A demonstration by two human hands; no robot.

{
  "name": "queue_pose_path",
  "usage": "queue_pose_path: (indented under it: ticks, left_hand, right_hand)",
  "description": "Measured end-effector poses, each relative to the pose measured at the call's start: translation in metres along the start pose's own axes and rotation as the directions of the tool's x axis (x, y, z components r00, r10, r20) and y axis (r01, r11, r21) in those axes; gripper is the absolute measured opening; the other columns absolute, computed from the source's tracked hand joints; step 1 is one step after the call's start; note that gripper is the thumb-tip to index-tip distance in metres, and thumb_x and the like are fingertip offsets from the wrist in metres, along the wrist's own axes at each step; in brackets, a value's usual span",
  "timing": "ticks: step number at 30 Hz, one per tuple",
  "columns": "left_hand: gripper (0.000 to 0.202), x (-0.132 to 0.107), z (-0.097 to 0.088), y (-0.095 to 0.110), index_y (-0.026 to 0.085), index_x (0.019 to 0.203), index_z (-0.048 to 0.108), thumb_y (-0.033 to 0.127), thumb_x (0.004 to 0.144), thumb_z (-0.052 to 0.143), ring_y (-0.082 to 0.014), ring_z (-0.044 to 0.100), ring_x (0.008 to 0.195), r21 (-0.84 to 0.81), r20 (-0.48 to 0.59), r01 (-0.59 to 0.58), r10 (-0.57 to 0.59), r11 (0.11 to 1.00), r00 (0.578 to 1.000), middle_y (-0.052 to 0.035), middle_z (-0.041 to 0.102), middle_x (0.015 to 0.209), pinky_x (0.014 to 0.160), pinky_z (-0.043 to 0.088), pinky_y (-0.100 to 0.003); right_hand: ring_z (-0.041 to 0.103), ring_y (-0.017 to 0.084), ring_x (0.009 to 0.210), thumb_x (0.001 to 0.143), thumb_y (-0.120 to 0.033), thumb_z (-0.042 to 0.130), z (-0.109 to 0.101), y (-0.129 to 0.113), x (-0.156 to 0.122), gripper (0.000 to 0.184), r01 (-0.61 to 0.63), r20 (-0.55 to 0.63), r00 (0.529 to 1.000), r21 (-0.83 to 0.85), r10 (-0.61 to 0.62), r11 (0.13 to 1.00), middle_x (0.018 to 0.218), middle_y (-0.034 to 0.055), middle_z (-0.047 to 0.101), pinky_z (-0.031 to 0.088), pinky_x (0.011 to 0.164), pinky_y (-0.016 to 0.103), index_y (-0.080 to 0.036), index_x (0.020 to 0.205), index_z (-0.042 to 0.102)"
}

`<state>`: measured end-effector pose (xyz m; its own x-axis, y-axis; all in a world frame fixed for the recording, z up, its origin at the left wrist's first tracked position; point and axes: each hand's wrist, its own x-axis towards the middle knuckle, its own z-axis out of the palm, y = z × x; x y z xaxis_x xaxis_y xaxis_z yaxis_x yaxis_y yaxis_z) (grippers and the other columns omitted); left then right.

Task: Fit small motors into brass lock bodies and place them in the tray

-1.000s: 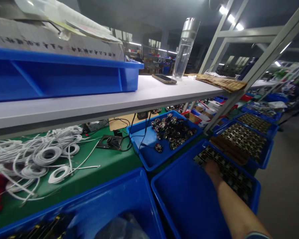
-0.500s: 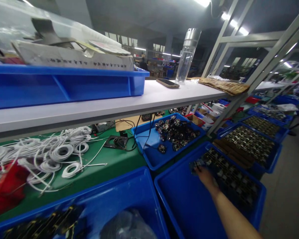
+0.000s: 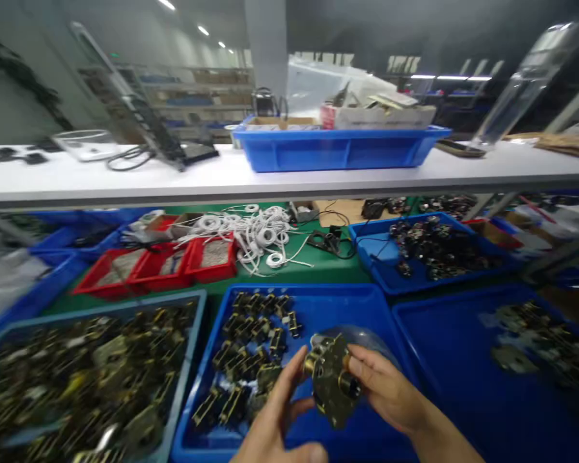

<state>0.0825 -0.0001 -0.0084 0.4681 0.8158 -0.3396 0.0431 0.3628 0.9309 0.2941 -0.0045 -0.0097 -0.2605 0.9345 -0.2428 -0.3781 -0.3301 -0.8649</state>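
Metal assembly [image 3: 334, 382] | right hand [image 3: 390, 392] pinching it | left hand [image 3: 276, 427] unclenched, spread alongside

The left hand [image 3: 267, 431] is looking bare, with long, thin fingers [image 3: 288, 379] and a thumb [image 3: 312, 453] that is ending in a round tip. The right hand [image 3: 390, 392] is looking bare too, and its narrow wrist [image 3: 417, 418] is joining a smooth, bare forearm [image 3: 444, 440]. Both hands are looking a bit blurry.
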Motion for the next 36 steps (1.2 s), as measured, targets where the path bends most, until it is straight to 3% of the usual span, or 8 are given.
queue_pose_path:
  ticks: [4,9,13,16,19,27,32,36]
  left_hand:
    - [0.117,-0.024,-0.022,0.005,0.029,0.146,0.002,0.054,0.062,0.080,-0.0319,0.034,0.135,-0.278,0.245,-0.061,0.132,0.959,0.961,-0.0130,0.029,0.151,0.110,0.029,-0.044]
    - [0.116,-0.052,-0.045,-0.017,0.032,0.146,0.003,0.040,0.063,0.084,-0.0318,0.037,0.133,-0.301,0.227,-0.115,0.188,0.947,0.956,-0.0139,0.038,0.146,0.111,0.027,-0.047]
    - [0.106,-0.066,-0.046,-0.035,0.028,0.144,0.022,0.041,0.060,0.085,-0.0376,0.040,0.130,-0.085,0.031,-0.282,0.286,0.956,0.958,-0.0156,0.044,0.142,0.108,0.033,-0.051]
    - [0.090,-0.072,-0.043,-0.033,0.037,0.141,0.027,0.034,0.069,0.080,-0.0339,0.045,0.127,0.122,-0.050,-0.451,0.459,0.884,0.887,-0.0094,0.046,0.141,0.108,0.034,-0.049]
    - [0.096,-0.077,-0.042,-0.024,0.043,0.143,0.011,0.026,0.074,0.076,-0.0293,0.049,0.124,0.239,-0.005,-0.559,0.577,0.794,0.817,-0.0064,0.047,0.141,0.107,0.037,-0.044]
    - [0.107,-0.081,-0.040,-0.006,0.030,0.146,0.012,0.032,0.065,0.082,-0.0304,0.056,0.116,0.269,-0.097,-0.268,0.303,0.925,0.948,-0.0086,0.059,0.130,0.100,0.044,-0.040]
    - [0.080,-0.074,-0.034,0.009,0.030,0.135,0.043,0.027,0.064,0.080,-0.0280,0.062,0.104,0.340,-0.119,-0.174,0.226,0.924,0.967,-0.0052,0.063,0.122,0.094,0.048,-0.037]
    - [0.076,-0.073,-0.034,0.010,0.029,0.135,0.043,0.032,0.067,0.078,-0.0304,0.058,0.111,0.370,-0.082,-0.142,0.185,0.918,0.979,-0.0074,0.061,0.126,0.097,0.046,-0.042]
  right_hand:
    - [0.065,0.025,0.095,0.080,-0.051,0.063,0.063,0.032,0.005,0.037,-0.108,0.199,0.978,0.235,0.061,0.966,0.095,0.0085,0.072,0.045,0.089,0.039,-0.021,0.101,0.070]
    - [0.065,0.027,0.096,0.070,-0.056,0.070,0.089,0.047,0.004,0.045,-0.202,0.285,0.947,0.156,0.152,0.967,0.091,0.0094,0.073,0.042,0.093,0.041,-0.018,0.094,0.072]
    - [0.062,0.025,0.101,0.074,-0.051,0.069,0.099,0.046,-0.001,0.040,-0.200,0.078,0.978,0.065,0.195,0.978,0.102,0.0081,0.071,0.042,0.093,0.036,-0.022,0.101,0.070]
    - [0.061,0.027,0.105,0.078,-0.057,0.060,0.105,0.044,-0.011,0.048,-0.204,0.033,0.979,0.131,0.201,0.970,0.115,0.0101,0.068,0.045,0.092,0.040,-0.024,0.113,0.064]
    - [0.057,0.028,0.115,0.076,-0.056,0.064,0.109,0.041,-0.021,0.056,-0.215,0.048,0.977,0.177,0.209,0.961,0.127,0.0094,0.061,0.045,0.095,0.043,-0.027,0.123,0.057]
    - [0.052,0.030,0.120,0.069,-0.053,0.073,0.117,0.040,-0.032,0.065,-0.238,-0.017,0.970,0.108,0.241,0.965,0.136,0.0076,0.052,0.043,0.097,0.043,-0.029,0.126,0.050]
    - [0.050,0.027,0.123,0.071,-0.057,0.069,0.114,0.050,-0.034,0.059,-0.172,-0.075,0.982,0.019,0.173,0.985,0.131,0.0075,0.057,0.034,0.106,0.041,-0.029,0.120,0.054]
    - [0.053,0.027,0.120,0.067,-0.057,0.072,0.111,0.052,-0.036,0.062,-0.194,-0.048,0.979,0.046,0.196,0.980,0.126,0.0069,0.061,0.035,0.104,0.041,-0.031,0.121,0.053]
